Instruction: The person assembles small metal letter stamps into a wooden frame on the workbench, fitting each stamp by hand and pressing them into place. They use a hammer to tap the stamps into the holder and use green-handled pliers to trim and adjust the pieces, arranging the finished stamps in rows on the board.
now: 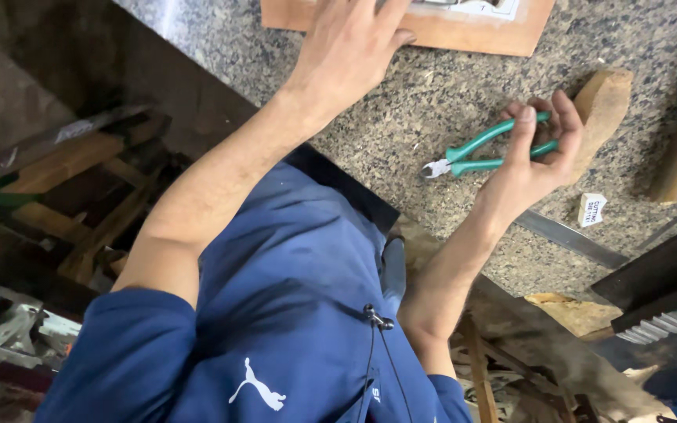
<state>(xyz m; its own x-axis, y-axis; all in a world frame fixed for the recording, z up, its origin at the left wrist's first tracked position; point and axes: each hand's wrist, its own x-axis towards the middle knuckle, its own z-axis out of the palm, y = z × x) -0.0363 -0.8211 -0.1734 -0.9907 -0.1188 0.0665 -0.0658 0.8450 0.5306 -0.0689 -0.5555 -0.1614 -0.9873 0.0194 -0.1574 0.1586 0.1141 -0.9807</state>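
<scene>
Here the pliers sit in your right hand, lifted just off the granite counter near its front edge. Your fingers curl round both green handles while the thumb lies along the upper one, so the hand is closed on the tool, not spread. The steel nose points toward your left, away from your palm, and its tips look nearly together. That grip seems chosen to keep the cutting end free and in your sight.

Your left hand is laid flat with fingers stretched forward on the board at the far edge of the counter. I judge that you press down there to stop the board from sliding. A pale sheet lies on the board, mostly out of view.

Just beyond your right hand a wood block lies on the stone, near your knuckles but whether it touches them I cannot tell. A flat metal strip runs slantwise along the counter under your wrist, and a small white tag rests beside it. At the right edge a dark saw blade with pale teeth overhangs the counter corner. Below the counter's left edge, scrap timber is stacked on the floor, well apart from both hands.
</scene>
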